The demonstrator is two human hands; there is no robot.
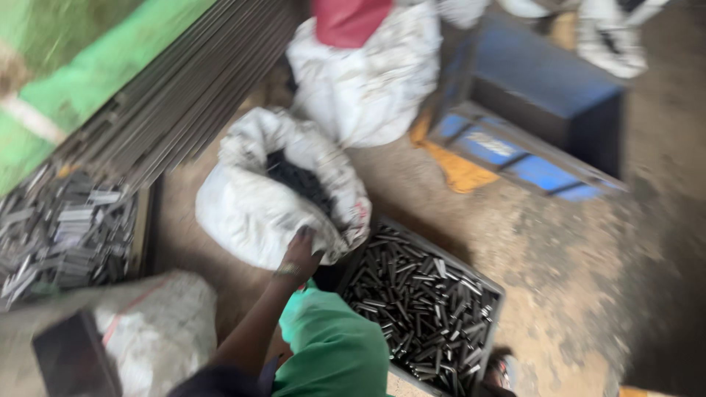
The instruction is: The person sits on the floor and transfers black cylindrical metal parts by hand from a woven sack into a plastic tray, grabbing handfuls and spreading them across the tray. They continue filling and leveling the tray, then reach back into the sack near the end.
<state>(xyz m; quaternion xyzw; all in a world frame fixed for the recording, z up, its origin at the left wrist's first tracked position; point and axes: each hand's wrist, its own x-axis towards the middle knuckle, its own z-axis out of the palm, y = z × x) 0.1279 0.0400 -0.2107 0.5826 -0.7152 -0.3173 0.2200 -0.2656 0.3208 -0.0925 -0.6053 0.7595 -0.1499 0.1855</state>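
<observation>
Sack [257, 198], white woven, slumps on the dirt floor mid-frame, mouth open over dark metal pieces. Left to right: heap of short metal offcuts [66, 231] at the floor's left edge under a bundle of long rods [191, 81]; then the sack; then a crate [426, 301] of short dark rods touching its right side. One hand [300, 254] only, which side I cannot tell; fingers closed on the sack's rim.

Risks, my read:
- rim grip on loose fabric, heavy load: could slip or tear
- tipped sack may spill past the crate
- sharp ends near bare skin
</observation>
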